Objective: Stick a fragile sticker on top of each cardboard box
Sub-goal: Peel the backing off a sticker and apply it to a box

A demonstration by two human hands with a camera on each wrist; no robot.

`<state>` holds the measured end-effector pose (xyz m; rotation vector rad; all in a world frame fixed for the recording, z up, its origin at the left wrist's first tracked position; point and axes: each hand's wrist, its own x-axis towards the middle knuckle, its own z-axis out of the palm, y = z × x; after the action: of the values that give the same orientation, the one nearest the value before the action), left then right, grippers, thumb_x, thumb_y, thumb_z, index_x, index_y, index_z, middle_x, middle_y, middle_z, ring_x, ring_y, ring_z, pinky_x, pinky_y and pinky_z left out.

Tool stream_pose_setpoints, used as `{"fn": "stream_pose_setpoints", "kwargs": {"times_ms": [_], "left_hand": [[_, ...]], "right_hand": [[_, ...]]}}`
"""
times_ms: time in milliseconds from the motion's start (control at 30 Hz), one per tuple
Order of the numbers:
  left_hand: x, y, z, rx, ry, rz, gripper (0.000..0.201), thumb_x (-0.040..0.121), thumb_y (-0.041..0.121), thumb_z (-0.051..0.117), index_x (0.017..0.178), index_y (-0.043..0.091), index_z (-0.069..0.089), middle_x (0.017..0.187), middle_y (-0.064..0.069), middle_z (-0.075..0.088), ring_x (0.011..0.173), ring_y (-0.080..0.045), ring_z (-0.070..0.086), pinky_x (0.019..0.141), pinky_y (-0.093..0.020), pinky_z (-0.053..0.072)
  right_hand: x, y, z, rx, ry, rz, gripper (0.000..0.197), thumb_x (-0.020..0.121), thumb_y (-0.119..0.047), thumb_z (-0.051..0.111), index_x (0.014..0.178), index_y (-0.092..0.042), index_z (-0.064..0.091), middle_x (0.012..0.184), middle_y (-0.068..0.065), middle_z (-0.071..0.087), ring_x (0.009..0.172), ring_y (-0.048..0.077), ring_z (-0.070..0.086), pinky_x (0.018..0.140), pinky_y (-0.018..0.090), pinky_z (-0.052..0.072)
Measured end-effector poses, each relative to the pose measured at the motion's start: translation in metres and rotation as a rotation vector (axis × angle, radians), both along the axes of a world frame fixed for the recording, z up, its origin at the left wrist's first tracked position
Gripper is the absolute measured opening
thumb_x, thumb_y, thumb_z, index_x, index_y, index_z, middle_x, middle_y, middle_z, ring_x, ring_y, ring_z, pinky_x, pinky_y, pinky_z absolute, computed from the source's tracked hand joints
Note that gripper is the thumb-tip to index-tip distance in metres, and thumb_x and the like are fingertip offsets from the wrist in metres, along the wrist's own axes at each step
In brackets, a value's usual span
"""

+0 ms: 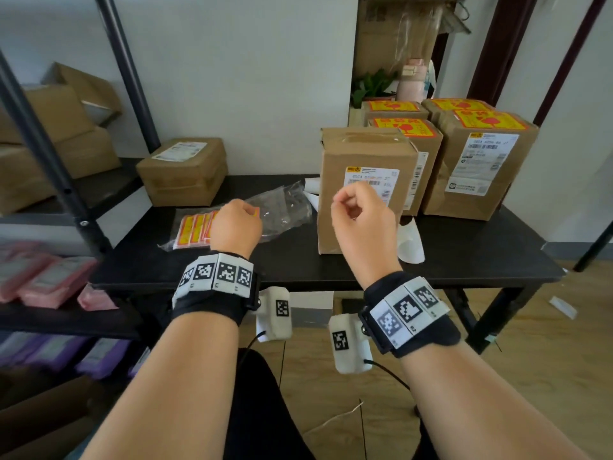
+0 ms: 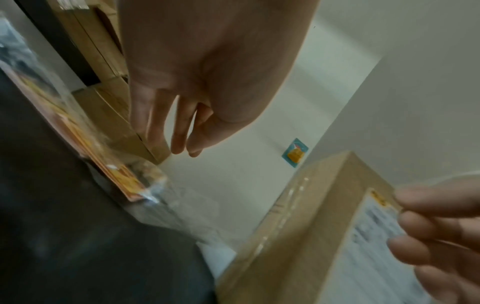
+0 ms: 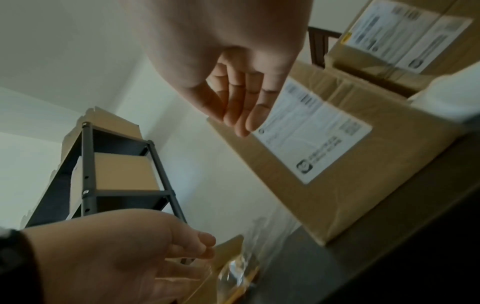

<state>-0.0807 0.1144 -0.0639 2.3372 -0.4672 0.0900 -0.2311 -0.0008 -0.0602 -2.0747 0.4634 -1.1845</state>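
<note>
Black surface (image 1: pixel 464 260) carrying, at two o'clock, four cardboard boxes already stickered yellow-red on top (image 1: pixel 487 119). Nearer, at one o'clock, an unstickered box (image 1: pixel 361 187) with taped top bare; another bare box (image 1: pixel 184 171) at eleven o'clock. Plastic bag of fragile stickers (image 1: pixel 195 229) at ten o'clock. Left hand (image 1: pixel 236 224) over the bag, fingers curled; grasping or not, cannot tell. Right hand (image 1: pixel 360 220) loosely curled, grasping nothing. Probably fetching a sticker; next, peeling and pressing flat.
</note>
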Motion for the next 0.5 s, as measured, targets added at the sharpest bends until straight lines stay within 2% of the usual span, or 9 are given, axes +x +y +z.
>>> {"fn": "stream_pose_setpoints", "kwargs": {"times_ms": [100,133,233,300,400,500], "left_hand": [[0.028,0.013,-0.006,0.159,0.088,0.07,0.033,0.092,0.015,0.042,0.115,0.007,0.064,0.116,-0.016,0.065,0.106,-0.033,0.059,0.089,-0.038,0.045],[0.036,0.016,-0.009,0.224,0.11,0.082,0.035,0.092,0.016,0.04,0.118,0.007,0.062,0.12,-0.017,0.063,0.11,-0.034,0.057,0.093,-0.039,0.044],[0.052,0.022,-0.015,0.399,0.141,0.067,0.049,0.093,0.017,0.038,0.142,0.007,0.043,0.146,-0.016,0.042,0.135,-0.033,0.039,0.111,-0.049,0.031],[0.059,0.025,-0.019,0.454,0.179,0.047,0.053,0.098,0.016,0.04,0.149,0.01,0.032,0.153,-0.014,0.033,0.141,-0.031,0.03,0.114,-0.049,0.024],[0.07,0.028,-0.029,0.494,0.233,-0.014,0.048,0.102,0.026,0.039,0.148,0.018,0.035,0.154,-0.012,0.033,0.141,-0.032,0.03,0.116,-0.051,0.023],[0.076,0.033,-0.035,0.457,0.279,-0.028,0.045,0.101,0.031,0.039,0.146,0.029,0.038,0.153,-0.008,0.036,0.141,-0.032,0.03,0.115,-0.054,0.024]], "right_hand": [[0.025,0.013,-0.011,0.042,0.074,0.138,0.011,0.094,-0.016,0.054,0.096,-0.023,0.062,0.087,-0.01,0.065,0.083,0.005,0.064,0.075,0.026,0.056],[0.034,0.016,-0.015,0.036,0.105,0.158,0.014,0.095,-0.016,0.053,0.102,-0.022,0.064,0.094,-0.008,0.067,0.088,0.005,0.064,0.08,0.027,0.056],[0.061,0.023,-0.019,0.04,0.239,0.206,0.03,0.099,-0.018,0.049,0.128,-0.018,0.059,0.126,-0.003,0.062,0.115,0.008,0.057,0.099,0.025,0.047],[0.078,0.026,-0.018,0.091,0.312,0.247,0.037,0.101,-0.022,0.047,0.137,-0.017,0.052,0.139,-0.001,0.054,0.129,0.013,0.049,0.108,0.028,0.039],[0.1,0.026,-0.019,0.151,0.384,0.242,0.042,0.102,-0.026,0.043,0.144,-0.016,0.044,0.149,0.002,0.044,0.138,0.015,0.038,0.114,0.03,0.03],[0.111,0.027,-0.017,0.186,0.455,0.186,0.046,0.104,-0.025,0.038,0.149,-0.014,0.035,0.153,0.005,0.037,0.143,0.019,0.032,0.115,0.034,0.027]]}}
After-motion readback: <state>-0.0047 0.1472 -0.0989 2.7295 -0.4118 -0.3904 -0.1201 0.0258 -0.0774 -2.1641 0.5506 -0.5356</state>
